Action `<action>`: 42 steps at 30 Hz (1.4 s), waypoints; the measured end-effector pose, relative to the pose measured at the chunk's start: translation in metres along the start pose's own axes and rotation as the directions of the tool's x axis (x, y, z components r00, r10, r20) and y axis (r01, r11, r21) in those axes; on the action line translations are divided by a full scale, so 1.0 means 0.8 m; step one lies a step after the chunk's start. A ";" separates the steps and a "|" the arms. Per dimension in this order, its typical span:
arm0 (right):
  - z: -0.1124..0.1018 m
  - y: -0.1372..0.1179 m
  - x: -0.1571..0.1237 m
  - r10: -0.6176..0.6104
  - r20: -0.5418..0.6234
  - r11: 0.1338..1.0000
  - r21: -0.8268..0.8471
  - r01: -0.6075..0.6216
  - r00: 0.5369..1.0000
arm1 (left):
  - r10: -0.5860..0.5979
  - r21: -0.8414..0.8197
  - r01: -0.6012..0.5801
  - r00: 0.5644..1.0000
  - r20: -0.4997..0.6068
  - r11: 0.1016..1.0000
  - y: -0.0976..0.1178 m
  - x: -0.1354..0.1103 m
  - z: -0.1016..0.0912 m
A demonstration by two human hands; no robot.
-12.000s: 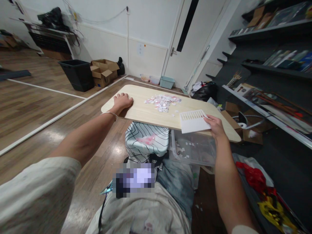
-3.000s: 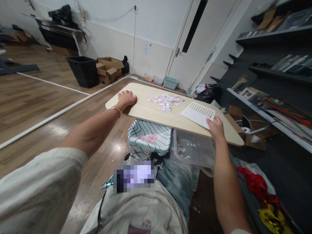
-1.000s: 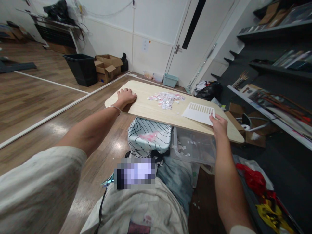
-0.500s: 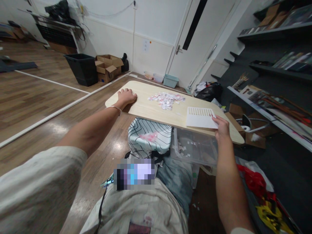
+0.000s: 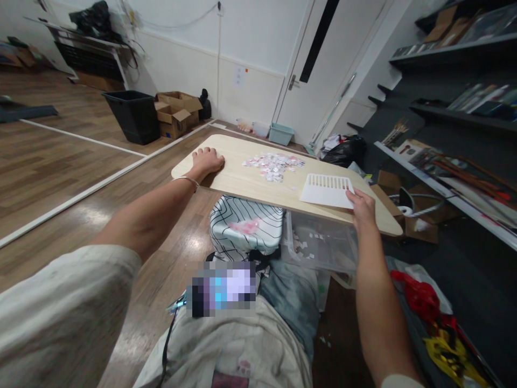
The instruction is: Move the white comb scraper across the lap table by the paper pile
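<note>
At the table's left end, my left hand (image 5: 208,160) rests on the pale wooden tabletop (image 5: 238,186), its fingers apart and slightly bent, holding nothing. My right hand (image 5: 363,207) pinches the right edge of a white slotted plate (image 5: 328,192), which has a row of narrow slots along its far side. The plate is at the tabletop's near right part. Many small white and pinkish paper pieces (image 5: 274,164) lie in a loose pile between my hands, with a few strays toward the plate.
Below the table edge are a patterned, lined container (image 5: 246,223) and a clear plastic bin (image 5: 323,242) holding several paper bits. A blurred phone (image 5: 222,291) lies on my lap. Dark shelves (image 5: 456,113) stand at the right; a black bin (image 5: 133,116) and cardboard boxes (image 5: 175,110) are at the left.
The white plate has turned slightly and shifted a little left with my right hand. My left hand stays on the tabletop; the whole view has drifted slightly.
</note>
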State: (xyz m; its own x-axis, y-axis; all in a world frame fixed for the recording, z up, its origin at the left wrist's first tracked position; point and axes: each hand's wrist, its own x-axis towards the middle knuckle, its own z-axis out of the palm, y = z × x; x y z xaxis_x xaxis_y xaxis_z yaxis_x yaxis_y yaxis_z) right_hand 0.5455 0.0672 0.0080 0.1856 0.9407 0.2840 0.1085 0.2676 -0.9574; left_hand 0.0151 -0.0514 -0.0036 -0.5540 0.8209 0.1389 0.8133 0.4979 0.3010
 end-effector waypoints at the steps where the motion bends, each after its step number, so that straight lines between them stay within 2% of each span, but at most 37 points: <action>1: 0.000 0.000 0.001 -0.004 -0.006 1.000 0.015 0.004 1.000 | 0.000 -0.009 0.000 1.000 -0.004 1.000 0.000 0.000 0.000; 4: -0.001 0.004 0.005 -0.061 -0.012 0.998 0.035 0.061 0.998 | 0.003 -0.029 -0.004 1.000 -0.016 1.000 -0.001 0.001 0.002; 9: -0.002 0.012 0.009 -0.131 -0.019 0.991 -0.024 0.131 0.991 | -0.006 -0.006 0.006 1.000 -0.008 1.000 -0.001 0.002 0.003; 16: 0.005 0.013 0.003 -0.126 0.046 0.987 -0.095 0.130 0.991 | -0.001 -0.008 0.001 1.000 -0.014 1.000 -0.003 0.005 0.005; 20: 0.007 0.015 0.003 -0.096 0.041 0.984 -0.145 0.101 0.995 | -0.010 -0.008 0.010 1.000 -0.008 1.000 -0.003 0.006 0.006; 25: 0.005 0.014 0.004 -0.064 0.058 0.993 -0.097 0.069 0.996 | -0.003 -0.022 0.003 1.000 -0.018 1.000 -0.003 0.006 0.006; 29: 0.003 0.011 0.005 -0.033 0.030 0.999 -0.014 0.034 0.999 | -0.002 -0.023 0.002 1.000 -0.022 1.000 -0.003 0.005 0.006; 35: 0.002 0.008 0.001 -0.057 0.020 0.998 0.013 0.057 0.998 | 0.003 -0.027 -0.004 1.000 -0.014 1.000 -0.002 0.005 0.004; 42: 0.002 0.002 -0.009 -0.007 0.151 0.999 -0.051 0.015 0.988 | -0.005 0.003 0.005 1.000 -0.015 1.000 -0.002 0.003 0.004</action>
State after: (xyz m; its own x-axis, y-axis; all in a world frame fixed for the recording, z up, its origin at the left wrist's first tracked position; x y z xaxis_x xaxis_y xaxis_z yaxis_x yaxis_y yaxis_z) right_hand 0.5428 0.0609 0.0047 0.0348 0.9594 0.2798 0.1613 0.2709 -0.9490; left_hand 0.0134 -0.0495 -0.0065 -0.5607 0.8141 0.1514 0.8110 0.5030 0.2987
